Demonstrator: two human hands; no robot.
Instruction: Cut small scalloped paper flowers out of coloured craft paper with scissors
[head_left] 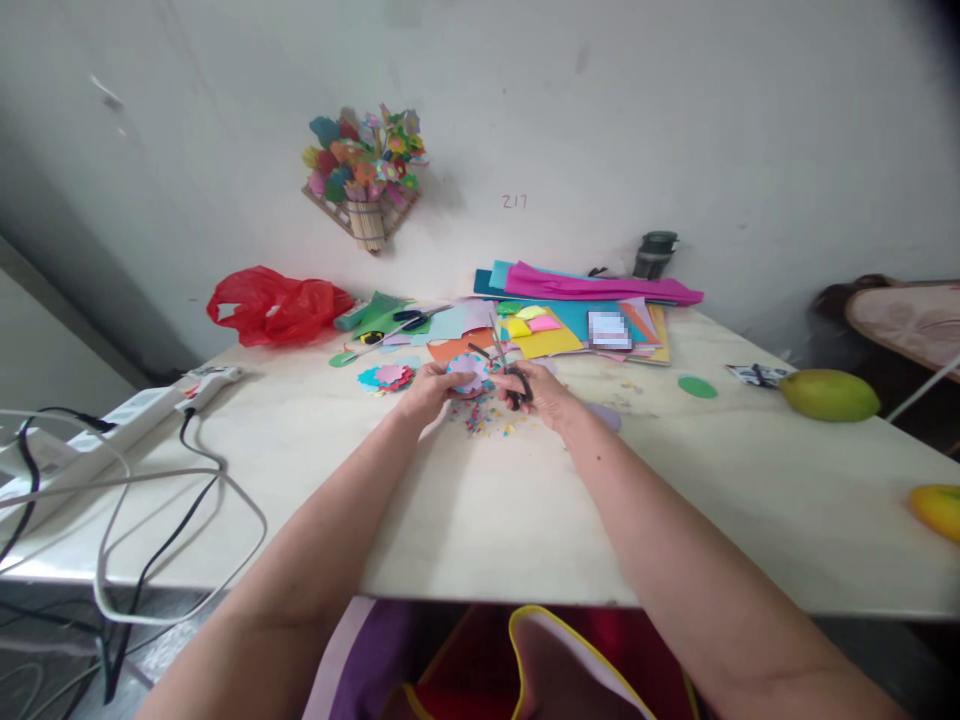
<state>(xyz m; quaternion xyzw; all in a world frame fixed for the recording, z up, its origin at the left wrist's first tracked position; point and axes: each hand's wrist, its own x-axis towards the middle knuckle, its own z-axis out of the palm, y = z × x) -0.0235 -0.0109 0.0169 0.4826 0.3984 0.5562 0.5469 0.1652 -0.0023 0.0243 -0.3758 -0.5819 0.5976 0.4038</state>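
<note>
Pinched in my left hand [429, 394] is a pale lilac paper flower [469, 374] with a scalloped edge. My right hand [541, 393] has its fingers in the black handles of a pair of scissors [517, 386]; the blades point up and away, close to the flower's right side. Below both hands lie small coloured paper scraps [484, 418]. Left of my left hand rests a small pile of cut paper flowers [386, 377] in blue, pink and red. A lilac paper disc [604, 417] lies partly behind my right wrist.
Coloured sheets [551, 342], a second pair of scissors [420, 317] and a red plastic bag [274, 305] lie toward the wall. At right are a green paper oval [697, 386] and a green mango [829, 394]. A power strip [127, 420] with loose cables occupies the left edge.
</note>
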